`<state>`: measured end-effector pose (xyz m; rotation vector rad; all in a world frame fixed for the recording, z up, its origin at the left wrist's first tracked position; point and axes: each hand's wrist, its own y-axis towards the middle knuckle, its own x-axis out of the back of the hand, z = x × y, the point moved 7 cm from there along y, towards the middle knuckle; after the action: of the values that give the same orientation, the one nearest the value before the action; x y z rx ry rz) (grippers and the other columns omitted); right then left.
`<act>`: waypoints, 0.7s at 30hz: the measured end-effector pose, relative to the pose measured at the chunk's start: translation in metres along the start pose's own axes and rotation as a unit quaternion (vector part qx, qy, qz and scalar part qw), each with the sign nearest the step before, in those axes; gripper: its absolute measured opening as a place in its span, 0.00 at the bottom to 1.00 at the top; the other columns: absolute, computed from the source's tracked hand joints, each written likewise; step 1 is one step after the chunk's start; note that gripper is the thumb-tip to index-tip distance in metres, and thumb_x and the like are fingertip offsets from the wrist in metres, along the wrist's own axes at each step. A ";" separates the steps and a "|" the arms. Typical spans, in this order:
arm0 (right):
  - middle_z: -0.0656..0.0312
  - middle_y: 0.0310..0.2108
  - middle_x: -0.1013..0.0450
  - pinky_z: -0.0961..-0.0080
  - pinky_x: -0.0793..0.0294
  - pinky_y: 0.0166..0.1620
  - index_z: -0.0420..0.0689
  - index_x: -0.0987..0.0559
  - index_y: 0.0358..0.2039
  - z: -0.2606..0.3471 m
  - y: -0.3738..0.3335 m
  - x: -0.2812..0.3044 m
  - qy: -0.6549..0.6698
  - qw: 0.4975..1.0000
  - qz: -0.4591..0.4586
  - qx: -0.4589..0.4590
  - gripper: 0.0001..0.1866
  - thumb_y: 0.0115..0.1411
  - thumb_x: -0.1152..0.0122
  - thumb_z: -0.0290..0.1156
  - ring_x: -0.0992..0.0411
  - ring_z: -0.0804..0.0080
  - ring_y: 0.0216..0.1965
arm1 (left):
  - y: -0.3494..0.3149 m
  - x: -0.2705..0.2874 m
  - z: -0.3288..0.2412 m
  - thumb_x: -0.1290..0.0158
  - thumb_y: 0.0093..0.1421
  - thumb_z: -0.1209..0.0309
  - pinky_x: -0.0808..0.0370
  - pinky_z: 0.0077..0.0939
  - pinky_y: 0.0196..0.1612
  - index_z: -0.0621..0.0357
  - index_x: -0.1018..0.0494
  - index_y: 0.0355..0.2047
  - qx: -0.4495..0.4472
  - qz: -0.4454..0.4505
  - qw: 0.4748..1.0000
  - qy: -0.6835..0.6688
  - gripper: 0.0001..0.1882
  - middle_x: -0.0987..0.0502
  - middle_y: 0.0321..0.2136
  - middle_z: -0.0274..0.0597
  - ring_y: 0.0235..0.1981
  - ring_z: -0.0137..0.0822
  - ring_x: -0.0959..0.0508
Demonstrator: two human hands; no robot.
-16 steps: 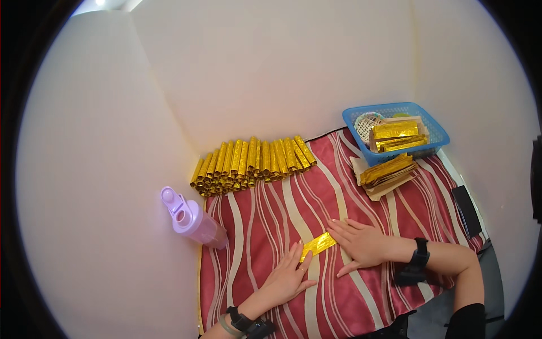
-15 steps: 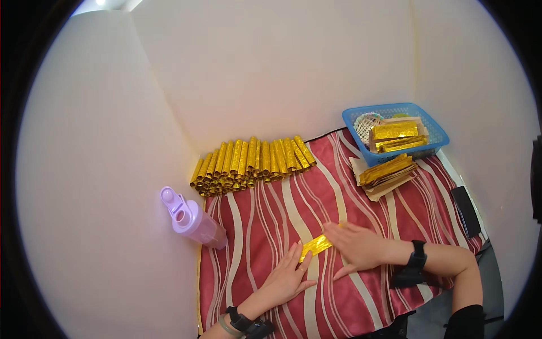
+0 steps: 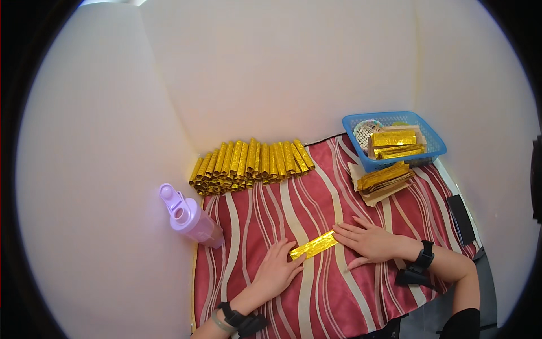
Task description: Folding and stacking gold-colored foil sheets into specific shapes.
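A flat, folded strip of gold foil paper [image 3: 314, 245] lies at a slant on the striped cloth in front of me. My left hand [image 3: 275, 268] rests with its fingertips on the strip's left end, fingers stretched out. Over the right end my right hand [image 3: 370, 241] lies flat, its fingers spread and its thumb apart on the cloth. Neither hand grasps the strip; both touch it from above. Farther back stands a stacked pile of rolled gold paper tubes [image 3: 251, 161].
A lilac shaker bottle [image 3: 195, 220] with its lid flipped up stands at the left edge. Right rear, a blue basket [image 3: 370, 165] holds gold paper and a small woven basket [image 3: 368, 133]. Before it lies a stack of gold and brown paper [image 3: 384, 183]; a black phone-like slab [image 3: 461, 220] lies farther right.
My hands have moved apart toward the strip's two ends, leaving more of the gold paper uncovered. The view has shifted slightly.
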<state>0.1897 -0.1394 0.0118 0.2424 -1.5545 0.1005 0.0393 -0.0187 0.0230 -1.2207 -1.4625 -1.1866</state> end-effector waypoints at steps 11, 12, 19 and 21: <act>0.61 0.33 0.28 0.69 0.27 0.39 0.45 0.25 0.37 -0.014 0.007 0.020 0.163 0.976 -0.140 -0.043 0.10 0.55 0.40 0.33 0.27 0.63 0.37 | 0.008 0.005 0.021 0.46 0.57 0.73 0.25 0.29 0.36 0.60 0.23 0.37 0.033 -0.085 0.984 -0.154 0.09 0.23 0.34 0.43 0.34 0.41 0.22; 0.61 0.33 0.28 0.69 0.27 0.39 0.45 0.25 0.37 -0.015 0.008 0.017 0.163 0.976 -0.140 -0.042 0.10 0.55 0.40 0.33 0.27 0.63 0.37 | 0.010 0.007 0.025 0.47 0.57 0.73 0.25 0.30 0.35 0.62 0.23 0.36 0.049 -0.103 0.976 -0.188 0.08 0.23 0.32 0.44 0.32 0.42 0.21; 0.63 0.32 0.28 0.71 0.26 0.37 0.45 0.24 0.35 -0.011 0.018 0.017 0.105 0.981 -0.163 -0.002 0.09 0.54 0.41 0.32 0.28 0.66 0.36 | 0.016 -0.013 0.077 0.49 0.58 0.72 0.26 0.31 0.32 0.64 0.25 0.35 0.227 -0.122 0.910 -0.324 0.08 0.25 0.30 0.45 0.29 0.42 0.22; 0.63 0.31 0.29 0.71 0.27 0.36 0.44 0.25 0.32 -0.011 0.023 0.015 0.088 0.983 -0.161 0.015 0.07 0.53 0.43 0.31 0.28 0.66 0.35 | 0.020 -0.005 0.070 0.48 0.58 0.73 0.26 0.32 0.31 0.63 0.26 0.35 0.209 -0.138 0.935 -0.251 0.07 0.26 0.30 0.44 0.29 0.42 0.22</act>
<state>0.1958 -0.1161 0.0290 0.4931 -1.3223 -0.1058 0.0570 0.0507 0.0090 -1.0809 -2.1960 -0.6907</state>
